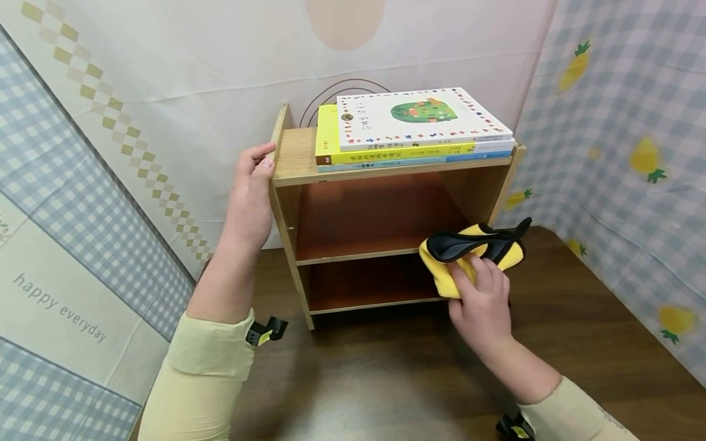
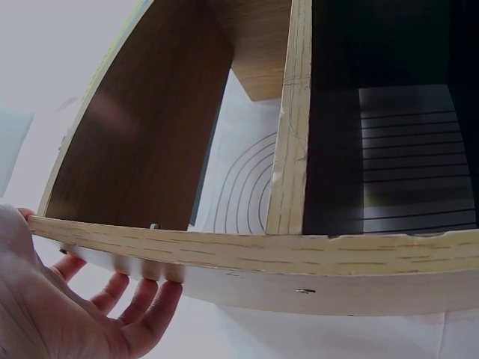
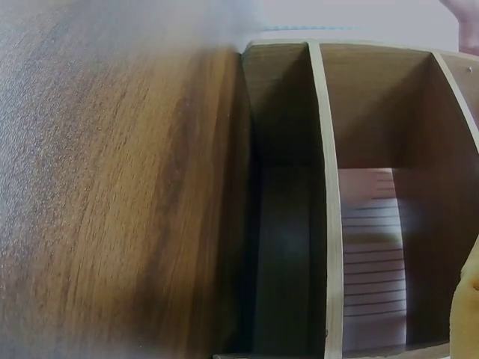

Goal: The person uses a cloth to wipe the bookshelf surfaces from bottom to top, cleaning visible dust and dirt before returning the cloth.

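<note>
Stacked books; brown wood-grain surface; pineapple-print backdrop.

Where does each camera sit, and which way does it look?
Head: on the head, looking forward and down at the shelf, books and yellow cloth; left hand, right hand and sleeves show.
Left wrist: on that wrist, looking into the shelf's openings; left fingers show.
Right wrist: on that wrist, looking over the table into the shelf; a bit of hand, likely left, shows.
Both wrist views share the shelf.
</note>
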`<state>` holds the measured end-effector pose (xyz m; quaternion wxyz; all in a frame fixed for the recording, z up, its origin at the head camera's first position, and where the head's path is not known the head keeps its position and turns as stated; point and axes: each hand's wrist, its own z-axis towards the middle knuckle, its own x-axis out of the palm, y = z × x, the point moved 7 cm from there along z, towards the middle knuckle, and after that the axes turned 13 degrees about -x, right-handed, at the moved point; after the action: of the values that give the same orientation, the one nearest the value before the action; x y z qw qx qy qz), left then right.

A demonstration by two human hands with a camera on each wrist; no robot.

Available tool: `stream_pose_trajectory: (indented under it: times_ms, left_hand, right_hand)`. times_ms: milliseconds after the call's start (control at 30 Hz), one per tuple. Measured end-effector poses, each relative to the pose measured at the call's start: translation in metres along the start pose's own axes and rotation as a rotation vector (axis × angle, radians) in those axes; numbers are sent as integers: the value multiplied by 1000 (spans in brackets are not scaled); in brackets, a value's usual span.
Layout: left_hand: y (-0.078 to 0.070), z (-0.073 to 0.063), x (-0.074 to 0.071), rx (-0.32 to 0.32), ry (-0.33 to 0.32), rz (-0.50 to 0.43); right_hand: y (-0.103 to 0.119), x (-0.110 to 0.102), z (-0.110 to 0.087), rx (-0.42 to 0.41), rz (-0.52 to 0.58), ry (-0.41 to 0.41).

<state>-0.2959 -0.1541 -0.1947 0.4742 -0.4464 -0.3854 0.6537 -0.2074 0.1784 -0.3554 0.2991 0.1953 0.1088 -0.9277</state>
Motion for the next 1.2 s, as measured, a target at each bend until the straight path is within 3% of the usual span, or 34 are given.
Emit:
stream_pose_trajectory:
  times_ms: [433, 1200]
  left_hand:
    - [1, 0, 0, 0, 0, 7]
    - [2, 1, 0, 2, 0, -1]
  right_hand:
    - [20, 12, 9, -144, -3, 58]
    - [21, 21, 11, -250, 25, 120]
